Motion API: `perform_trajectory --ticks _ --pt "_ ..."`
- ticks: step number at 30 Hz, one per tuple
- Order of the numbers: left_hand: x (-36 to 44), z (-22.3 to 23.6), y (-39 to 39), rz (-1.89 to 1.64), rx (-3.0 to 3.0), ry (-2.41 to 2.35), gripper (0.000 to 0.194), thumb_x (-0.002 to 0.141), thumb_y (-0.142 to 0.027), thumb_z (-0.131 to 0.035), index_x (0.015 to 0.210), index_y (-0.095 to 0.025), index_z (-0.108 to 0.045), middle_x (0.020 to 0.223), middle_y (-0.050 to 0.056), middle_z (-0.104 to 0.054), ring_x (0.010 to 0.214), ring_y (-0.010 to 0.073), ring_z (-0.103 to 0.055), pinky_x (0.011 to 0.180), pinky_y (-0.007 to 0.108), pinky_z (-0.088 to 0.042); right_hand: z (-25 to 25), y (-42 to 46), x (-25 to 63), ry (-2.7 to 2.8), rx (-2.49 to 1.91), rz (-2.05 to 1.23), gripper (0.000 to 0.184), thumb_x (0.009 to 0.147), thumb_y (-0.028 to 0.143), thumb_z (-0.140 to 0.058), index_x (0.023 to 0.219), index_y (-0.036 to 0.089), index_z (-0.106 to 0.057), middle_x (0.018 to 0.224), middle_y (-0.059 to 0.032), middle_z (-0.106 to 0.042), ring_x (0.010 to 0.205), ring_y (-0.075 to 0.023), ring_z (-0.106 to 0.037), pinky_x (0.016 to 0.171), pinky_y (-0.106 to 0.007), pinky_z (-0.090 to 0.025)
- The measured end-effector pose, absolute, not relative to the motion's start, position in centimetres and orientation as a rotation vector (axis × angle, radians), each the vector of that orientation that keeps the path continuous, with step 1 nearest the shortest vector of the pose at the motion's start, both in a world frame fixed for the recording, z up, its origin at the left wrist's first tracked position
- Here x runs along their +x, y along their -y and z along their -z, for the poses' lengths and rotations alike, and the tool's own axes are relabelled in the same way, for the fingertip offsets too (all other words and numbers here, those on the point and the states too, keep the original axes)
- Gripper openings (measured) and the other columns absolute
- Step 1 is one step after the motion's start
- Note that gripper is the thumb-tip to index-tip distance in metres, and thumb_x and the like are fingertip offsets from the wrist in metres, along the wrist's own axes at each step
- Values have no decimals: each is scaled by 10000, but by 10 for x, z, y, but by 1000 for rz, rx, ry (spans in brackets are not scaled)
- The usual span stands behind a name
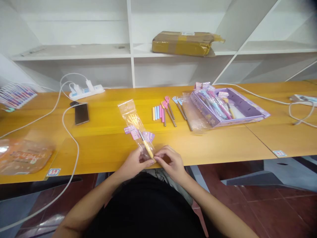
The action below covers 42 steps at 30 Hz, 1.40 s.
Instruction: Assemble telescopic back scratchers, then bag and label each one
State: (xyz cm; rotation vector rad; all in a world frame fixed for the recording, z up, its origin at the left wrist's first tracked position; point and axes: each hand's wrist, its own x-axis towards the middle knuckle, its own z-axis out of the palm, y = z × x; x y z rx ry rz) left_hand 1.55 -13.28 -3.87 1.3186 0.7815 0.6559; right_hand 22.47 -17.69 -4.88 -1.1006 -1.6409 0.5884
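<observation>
A clear plastic sleeve [132,120] lies on the orange table [223,142] with a yellow hand-shaped scratcher inside and small pink and purple labels beside it. My left hand [135,162] and my right hand [170,162] pinch the near end of this sleeve at the table's front edge, fingers closed on it. Further back lie several pastel handles [158,113] and pink and blue hand-shaped scratchers [170,109].
A purple box [247,109] holding packed items stands at the right. A phone [81,113] on a white cable and a power strip [86,91] sit at the left. A plastic bag [22,157] lies near left. A cardboard parcel [183,43] rests on the shelf.
</observation>
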Motion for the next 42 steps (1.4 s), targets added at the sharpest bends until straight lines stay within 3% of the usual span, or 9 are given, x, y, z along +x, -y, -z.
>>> perform_trajectory --ticks 8,11,15,25,29,35,42 --pt "15 44 131 -664 1250 -758 420 905 -385 -824 1230 -165 -673 1216 121 -762 1135 283 -725 1018 430 -565 45 175 231 1579 -1160 -779 196 1012 331 -706 1177 249 -638 928 -7 -590 802 -172 -589 732 -310 -475" --pt "15 44 131 -685 1259 -730 429 902 -409 -825 1220 -165 -671 1199 117 -765 1117 279 -728 1007 425 -570 41 174 234 1710 -1165 -912 173 1017 392 -701 1015 228 -645 880 -3 -585 766 -165 -552 691 -293 -427" --pt "16 43 131 -667 1289 -729 425 903 -409 -825 1218 -176 -660 1189 107 -764 1110 272 -727 1003 424 -572 41 173 236 1743 -1164 -970 285 1058 429 -631 875 214 -597 789 12 -553 718 -154 -507 676 -286 -387" --pt "16 32 135 -589 1378 -718 380 919 -400 -803 1211 -183 -692 1180 107 -772 1083 271 -730 992 417 -568 34 170 241 1827 -1059 -1055 400 1080 453 -590 771 204 -543 770 14 -529 738 -153 -505 713 -283 -379" --pt "15 31 135 -564 1428 -717 346 919 -396 -802 1164 -177 -694 1118 94 -759 1036 254 -712 953 391 -564 33 169 242 1864 -991 -1084 396 1088 452 -575 784 201 -606 785 3 -576 761 -164 -544 747 -291 -401" --pt "13 33 135 -563 1420 -690 365 970 -391 -726 1254 -187 -623 1207 109 -712 1097 248 -683 978 398 -554 34 170 243 1851 -1053 -1079 418 1096 473 -545 789 202 -631 785 -14 -606 753 -172 -557 735 -295 -422" --pt "8 25 136 -435 1704 -715 276 954 -303 -663 1199 -205 -585 975 33 -687 813 174 -632 751 304 -538 36 175 242 1741 -1059 -1123 347 1081 495 -564 907 206 -643 874 -27 -650 794 -172 -577 753 -300 -464"
